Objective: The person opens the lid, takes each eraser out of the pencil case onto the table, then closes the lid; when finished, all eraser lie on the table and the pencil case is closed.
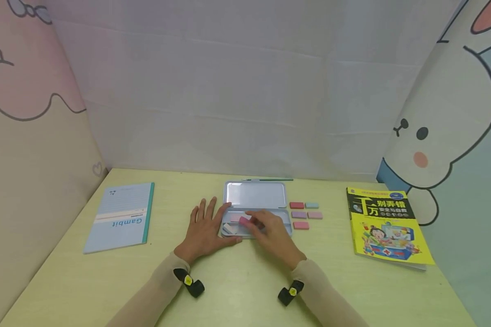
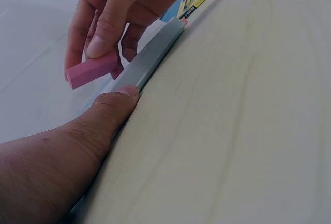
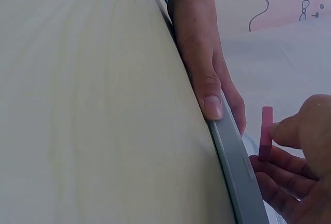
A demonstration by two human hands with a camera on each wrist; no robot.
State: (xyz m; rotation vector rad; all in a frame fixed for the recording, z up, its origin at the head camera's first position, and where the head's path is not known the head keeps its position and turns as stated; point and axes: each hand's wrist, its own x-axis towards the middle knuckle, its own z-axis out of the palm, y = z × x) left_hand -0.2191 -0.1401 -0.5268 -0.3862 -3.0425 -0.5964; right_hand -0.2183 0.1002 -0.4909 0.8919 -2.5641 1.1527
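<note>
A pale grey-blue tin lies with its lid laid back on the table. My right hand is over its tray, pinching a small pink rectangular block between thumb and fingers; the left wrist view shows the pink block held tilted above the tin's edge. My left hand lies spread at the tin's left side, its thumb against the near edge. Inside the tray, a white block sits in the near left corner, and a pale pink piece is behind it. My right hand hides part of the tray.
Right of the tin, several small blocks lie in rows, among them a red block and a light blue block. A thin green brush lies behind the lid. At left is a notebook; at right, a yellow book.
</note>
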